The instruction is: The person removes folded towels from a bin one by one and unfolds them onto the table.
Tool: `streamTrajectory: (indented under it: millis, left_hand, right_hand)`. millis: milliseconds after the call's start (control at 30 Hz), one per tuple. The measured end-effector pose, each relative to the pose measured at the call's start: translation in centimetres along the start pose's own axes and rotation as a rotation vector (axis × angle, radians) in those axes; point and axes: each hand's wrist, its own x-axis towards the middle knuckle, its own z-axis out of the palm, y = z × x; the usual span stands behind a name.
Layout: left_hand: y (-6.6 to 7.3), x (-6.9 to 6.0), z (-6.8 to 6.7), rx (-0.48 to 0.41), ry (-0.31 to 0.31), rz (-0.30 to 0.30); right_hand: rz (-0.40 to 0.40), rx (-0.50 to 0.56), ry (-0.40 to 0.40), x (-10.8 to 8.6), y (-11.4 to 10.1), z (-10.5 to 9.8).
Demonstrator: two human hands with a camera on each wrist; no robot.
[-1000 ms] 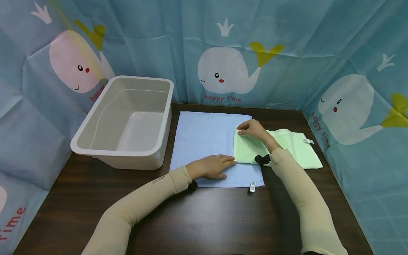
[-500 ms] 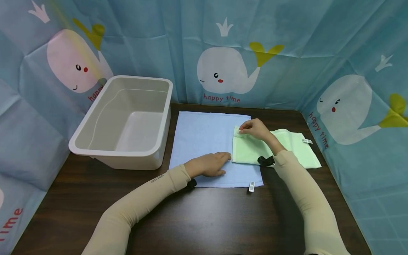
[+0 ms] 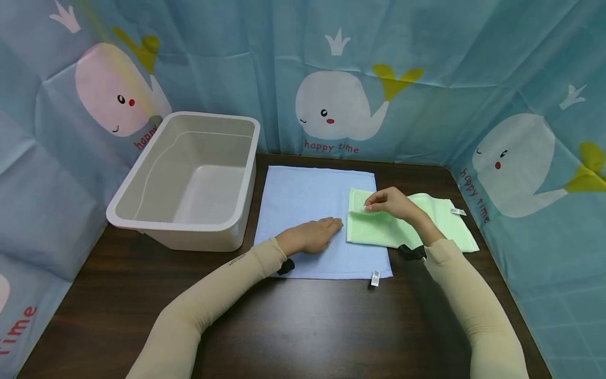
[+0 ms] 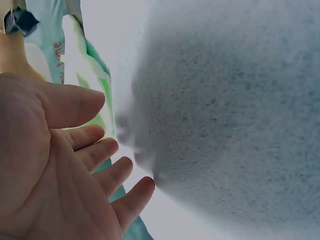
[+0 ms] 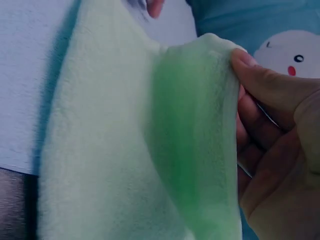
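A light blue towel (image 3: 303,195) lies flat on the table, its white tag (image 3: 375,278) at the near right corner. Folded lengthwise, a pale green towel (image 3: 440,221) partly overlaps the blue one's right side. My right hand (image 3: 395,204) pinches an edge of the green towel between thumb and fingers. In the right wrist view that edge of the green towel (image 5: 195,135) stands raised above the layer below. My left hand (image 3: 310,236) is over the blue towel, left of the green one, fingers extended. In the left wrist view its fingertips (image 4: 145,186) reach the blue cloth.
A deep grey-white plastic tub (image 3: 227,229) stands on the left of the dark wooden table (image 3: 303,326). Blue curtains printed with whales (image 3: 331,105) surround the back and sides. The green towel's tag (image 3: 458,211) lies at its far right end.
My right hand has drawn the pinched green edge right and a little nearer, lifting it off the towel. My left hand has shifted slightly left and away from the green towel.
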Motion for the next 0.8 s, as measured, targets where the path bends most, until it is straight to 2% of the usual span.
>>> streamTrajectory:
  millis: [267, 467, 600, 800]
  left_hand:
    - [0.0, 0.4, 0.0, -0.004, -0.015, -0.013]
    - [0.1, 1.2, 0.0, 0.02, -0.012, -0.004]
    - [0.2, 2.0, -0.1, 0.052, -0.014, -0.007]
    - [0.4, 2.9, -0.2, 0.088, -0.059, -0.028]
  right_hand:
    - [-0.05, 0.093, -0.161, -2.8, -0.2, 0.8]
    - [-0.115, 0.069, -0.272, -4.7, -0.3, 1.1]
    - [-0.117, 0.081, -0.317, -5.7, -0.5, 1.2]
    - [-0.114, 0.117, -0.337, -6.8, -0.4, 1.8]
